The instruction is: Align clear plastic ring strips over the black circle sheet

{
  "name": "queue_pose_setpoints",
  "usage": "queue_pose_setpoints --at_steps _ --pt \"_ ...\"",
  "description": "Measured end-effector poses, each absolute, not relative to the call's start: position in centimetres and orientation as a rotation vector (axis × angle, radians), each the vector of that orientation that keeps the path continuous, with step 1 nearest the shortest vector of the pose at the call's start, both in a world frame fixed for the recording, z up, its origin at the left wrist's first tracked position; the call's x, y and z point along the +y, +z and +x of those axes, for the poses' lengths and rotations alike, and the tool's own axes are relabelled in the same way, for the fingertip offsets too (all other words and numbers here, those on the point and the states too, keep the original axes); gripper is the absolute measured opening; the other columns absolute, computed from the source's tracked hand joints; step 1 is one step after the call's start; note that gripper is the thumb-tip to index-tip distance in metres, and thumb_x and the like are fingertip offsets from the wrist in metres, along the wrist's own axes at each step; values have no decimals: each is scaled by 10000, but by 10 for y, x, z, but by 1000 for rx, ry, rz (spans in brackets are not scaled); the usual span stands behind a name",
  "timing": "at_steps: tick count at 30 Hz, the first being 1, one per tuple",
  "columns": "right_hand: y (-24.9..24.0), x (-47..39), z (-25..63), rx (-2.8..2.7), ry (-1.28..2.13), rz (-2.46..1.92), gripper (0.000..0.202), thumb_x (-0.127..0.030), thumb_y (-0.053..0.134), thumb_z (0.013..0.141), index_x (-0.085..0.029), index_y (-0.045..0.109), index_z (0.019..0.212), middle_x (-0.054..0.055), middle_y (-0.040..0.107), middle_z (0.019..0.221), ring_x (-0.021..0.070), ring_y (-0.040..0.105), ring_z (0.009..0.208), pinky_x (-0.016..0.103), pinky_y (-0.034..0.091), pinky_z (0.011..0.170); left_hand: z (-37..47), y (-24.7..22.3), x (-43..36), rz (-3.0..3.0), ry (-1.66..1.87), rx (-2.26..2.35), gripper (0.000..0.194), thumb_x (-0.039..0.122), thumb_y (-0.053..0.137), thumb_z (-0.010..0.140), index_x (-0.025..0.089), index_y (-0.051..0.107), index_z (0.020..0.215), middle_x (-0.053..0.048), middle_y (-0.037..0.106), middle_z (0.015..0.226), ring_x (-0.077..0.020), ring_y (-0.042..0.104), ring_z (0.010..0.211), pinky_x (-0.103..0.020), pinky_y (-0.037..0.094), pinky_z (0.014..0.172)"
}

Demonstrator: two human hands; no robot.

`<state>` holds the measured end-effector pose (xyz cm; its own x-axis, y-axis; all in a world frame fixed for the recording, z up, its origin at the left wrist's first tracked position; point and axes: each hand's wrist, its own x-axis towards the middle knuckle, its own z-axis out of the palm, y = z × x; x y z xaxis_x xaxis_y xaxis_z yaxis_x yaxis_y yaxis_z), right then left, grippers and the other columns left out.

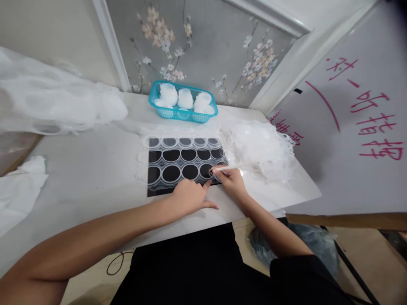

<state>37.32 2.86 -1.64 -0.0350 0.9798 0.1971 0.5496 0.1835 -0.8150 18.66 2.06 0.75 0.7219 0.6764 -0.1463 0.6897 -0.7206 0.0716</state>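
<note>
The white table (95, 169) carries a black mat (153, 192) near its middle. Round the mat, a blue basket (153, 91) stands at twelve o'clock, a plastic pile (259, 150) lies at three, a cloth (22, 190) at nine.

basket (201, 118): turquoise; mat (156, 193): black; sheet (181, 162): clear, whitish oval rings; wall panel (206, 51): grey, blossom-patterned; writing (369, 101): red

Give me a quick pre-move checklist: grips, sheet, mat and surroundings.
1. Right grip closed on the white pen: ok.
2. Left grip beside the pen, a finger at the near edge of the plastic sheet: ok.
3. Mat under every oval: not ok; the leftmost ovals overhang its left edge.
4. Basket apart from the mat: ok.
5. Plastic pile clear of the sheet: cannot tell.
6. Pen tip exactly on an outline: cannot tell, too small.
</note>
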Motion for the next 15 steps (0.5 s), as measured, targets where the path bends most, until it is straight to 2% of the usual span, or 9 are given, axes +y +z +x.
queue_pose_setpoints --at_steps 7,11,15 --pt "-27 25 365 -1730 813 -1449 174 -309 587 834 -196 717 803 44 732 882 213 681 839 298 515 740 182 4 20 2821 -159 1147 924 804 210 759 150 453 1364 -143 682 641 -276 655 613 -279 314 508" --pt "-22 25 368 -1678 666 -1450 200 -308 552 860 -196 717 864 39 730 902 200 673 843 283 509 744 180 6 24 2811 -134 1125 883 790 197 777 169 499 1326 -132 681 642 -282 652 631 -287 322 515" --pt "-2 32 379 -1705 412 -1567 229 -326 559 851 -170 727 848 45 732 882 151 611 620 259 451 571 177 7 25 2803 -121 1107 827 770 254 791 198 489 1340 -126 693 677 -288 659 681 -287 337 527"
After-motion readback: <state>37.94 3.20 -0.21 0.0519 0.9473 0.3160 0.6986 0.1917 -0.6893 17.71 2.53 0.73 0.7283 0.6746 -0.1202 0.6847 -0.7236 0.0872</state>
